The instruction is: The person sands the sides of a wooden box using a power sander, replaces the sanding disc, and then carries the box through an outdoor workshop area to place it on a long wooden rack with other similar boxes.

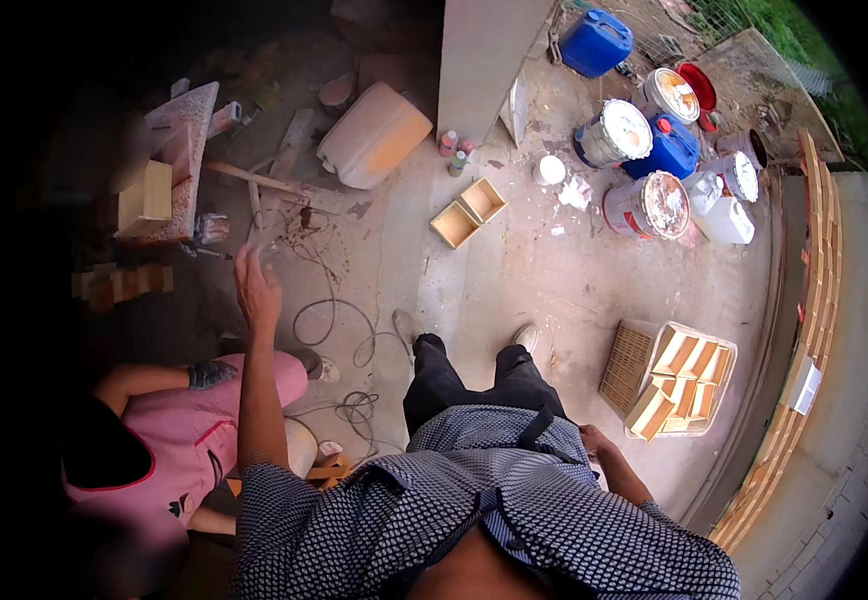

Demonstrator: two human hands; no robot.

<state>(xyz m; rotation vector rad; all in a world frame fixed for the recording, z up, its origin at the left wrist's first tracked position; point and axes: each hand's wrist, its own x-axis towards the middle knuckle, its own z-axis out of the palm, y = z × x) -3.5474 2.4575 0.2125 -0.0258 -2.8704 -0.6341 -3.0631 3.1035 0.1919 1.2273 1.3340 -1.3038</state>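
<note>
My left hand [258, 291] reaches out over the floor with its fingers extended and slightly blurred; nothing shows in it. Beyond the fingertips stand a paint-smeared can [212, 228] with a brush [213, 254] beside it, and a spattered board [198, 161] bearing a wooden box [146, 199]. Low beside my right hip is my right hand [596, 442], partly hidden by my shirt, so whether it holds anything is unclear. A wicker basket [618, 371] of small wooden boxes [678, 356] stands to its right. Two open wooden boxes [456, 224] [483, 199] lie on the floor ahead.
A person in a pink apron [194, 442] sits close on my left. Loops of cable [333, 301] cross the floor. Paint buckets [666, 204], blue jerrycans [597, 43] and a large plastic container [375, 135] stand ahead. Wooden pieces line a ledge [816, 300] at right.
</note>
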